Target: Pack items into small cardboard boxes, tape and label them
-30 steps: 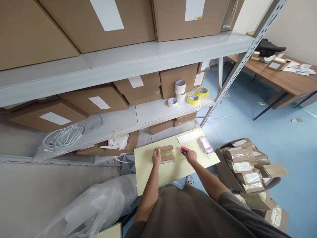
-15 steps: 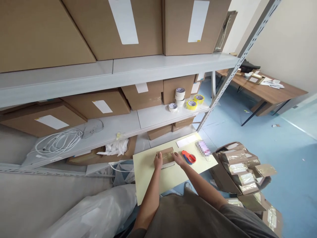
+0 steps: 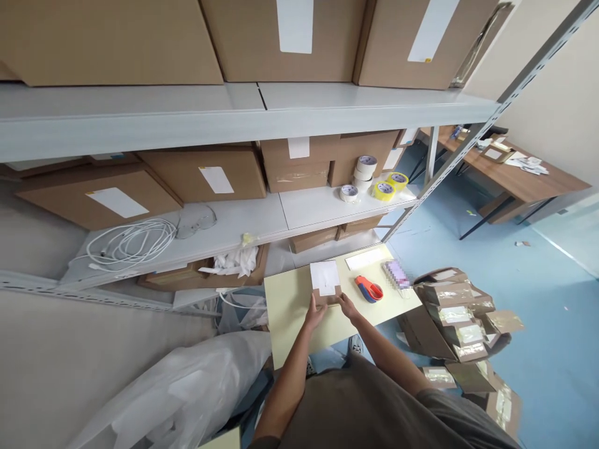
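Note:
A small cardboard box is held over the pale yellow tabletop, and a white label covers much of its face. My left hand grips the near left corner, with the thumb up along the side. At the near right corner, my right hand is closed on the same box. Right of the box lies a red and blue tape dispenser. Behind it are a white sheet and a blurred-out purple and white item.
Metal shelving with large cartons stands ahead. White tape rolls, yellow tape rolls and a coiled white cable rest on its middle shelf. Several taped boxes are piled on the right floor. A plastic bag bulges at lower left.
The box has been turned so its white-labelled face shows instead of the brown taped one. Both hands have shifted to its near corners. The camera view has moved too.

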A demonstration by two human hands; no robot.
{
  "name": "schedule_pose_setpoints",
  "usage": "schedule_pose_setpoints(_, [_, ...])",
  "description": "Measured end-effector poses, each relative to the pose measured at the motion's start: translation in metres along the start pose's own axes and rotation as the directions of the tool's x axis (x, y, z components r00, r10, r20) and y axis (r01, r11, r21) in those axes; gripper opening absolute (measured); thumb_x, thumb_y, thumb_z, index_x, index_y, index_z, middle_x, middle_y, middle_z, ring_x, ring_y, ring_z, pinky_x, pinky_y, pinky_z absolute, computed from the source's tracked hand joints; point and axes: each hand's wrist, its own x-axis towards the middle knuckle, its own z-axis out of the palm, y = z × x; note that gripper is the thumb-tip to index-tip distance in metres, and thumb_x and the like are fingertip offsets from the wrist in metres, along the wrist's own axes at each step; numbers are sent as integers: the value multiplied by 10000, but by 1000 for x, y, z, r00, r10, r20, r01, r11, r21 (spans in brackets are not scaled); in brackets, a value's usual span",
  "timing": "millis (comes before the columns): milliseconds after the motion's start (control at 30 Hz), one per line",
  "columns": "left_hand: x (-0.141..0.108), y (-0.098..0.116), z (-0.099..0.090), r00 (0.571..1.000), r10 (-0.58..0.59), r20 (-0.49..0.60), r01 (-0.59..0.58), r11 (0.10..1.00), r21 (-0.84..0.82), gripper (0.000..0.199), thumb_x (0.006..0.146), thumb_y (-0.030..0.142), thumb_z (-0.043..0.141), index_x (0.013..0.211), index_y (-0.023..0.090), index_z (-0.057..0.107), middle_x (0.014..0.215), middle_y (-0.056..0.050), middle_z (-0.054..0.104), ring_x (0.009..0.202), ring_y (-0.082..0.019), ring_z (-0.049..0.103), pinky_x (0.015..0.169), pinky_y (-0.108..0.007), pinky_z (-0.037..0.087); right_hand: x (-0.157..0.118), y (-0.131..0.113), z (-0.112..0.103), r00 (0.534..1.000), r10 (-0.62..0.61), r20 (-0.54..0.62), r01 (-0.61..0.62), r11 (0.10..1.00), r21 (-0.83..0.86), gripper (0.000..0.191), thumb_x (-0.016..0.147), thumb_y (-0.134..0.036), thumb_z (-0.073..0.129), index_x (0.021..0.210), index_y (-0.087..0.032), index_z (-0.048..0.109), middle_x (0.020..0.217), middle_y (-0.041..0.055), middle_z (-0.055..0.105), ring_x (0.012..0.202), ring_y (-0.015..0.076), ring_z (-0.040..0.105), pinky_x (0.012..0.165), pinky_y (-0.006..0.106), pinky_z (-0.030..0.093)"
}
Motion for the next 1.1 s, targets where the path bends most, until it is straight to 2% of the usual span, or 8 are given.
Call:
schedule_pose_setpoints(267, [33,18,9,1000,6,-29,-6,1000,2,1113,857,399,779,1705,128,111,1771,-216,120,1620,-378,227,1290,-430,291,30,-15,-11,999,-42,21,43,999,-11,392,841,-393,610,1200,-246,665,1269,79,740,1209,297,642,1069,428,482])
schedule_pose_setpoints(433, [48,34,10,992,-87,-89,91,995,50,942,920,335,702,1691,155,192,1718,-195,340,1570,-329,371,1257,-417,350,47,-25,-41,991,-7,134,26,990,-141,597,836,-443,691,1388,-223,628,1351,97,716,1259,307,623,1072,430,487])
schedule_pose_setpoints(500, [48,43,10,979,-54,-199,77,991,110,869,923,337,688,1671,195,271,1683,-161,419,1556,-307,398,1248,-410,365,55,-26,-63,994,14,106,8,980,-200,725,832,-438,729,1506,-232,558,1424,121,679,1301,315,615,1073,416,489])
schedule_pose_setpoints(567, [50,58,16,918,63,-392,22,978,209,782,916,341,682,1625,209,379,1632,-154,488,1536,-316,422,1240,-431,376,68,-27,-90,999,-6,43,16,974,-227,761,879,-419,687,1590,-243,480,1481,127,645,1322,312,619,1085,410,485])
schedule_pose_setpoints(667, [66,95,47,840,220,-496,-34,934,356,605,944,338,618,1528,210,525,1463,-159,630,1382,-315,572,1168,-438,454,98,-30,-137,995,-77,-64,56,959,-277,686,941,-342,583,1607,-224,467,1585,112,561,1423,299,558,1186,414,412])
schedule_pose_setpoints(833, [143,155,129,964,170,-205,-76,913,400,498,970,301,561,1461,226,596,1275,-118,724,1110,-245,698,1018,-353,522,167,-27,-196,997,-56,-45,32,911,-411,660,917,-250,585,1565,-148,522,1678,130,437,1597,304,323,1285,428,284])
schedule_pose_setpoints(933, [190,165,160,983,64,-171,21,890,456,547,945,282,607,1480,175,560,1338,-160,697,1203,-271,669,1036,-362,490,197,-16,-209,1000,-9,12,13,891,-453,702,886,-225,609,1573,-126,506,1691,148,404,1615,315,277,1288,444,280])
schedule_pose_setpoints(1100, [230,152,176,969,-32,-245,178,777,603,629,916,306,675,1500,119,535,1474,-247,589,1358,-369,560,1100,-424,418,215,10,-203,997,21,76,18,877,-480,720,867,-197,609,1574,-114,501,1712,155,355,1625,333,241,1278,472,301])
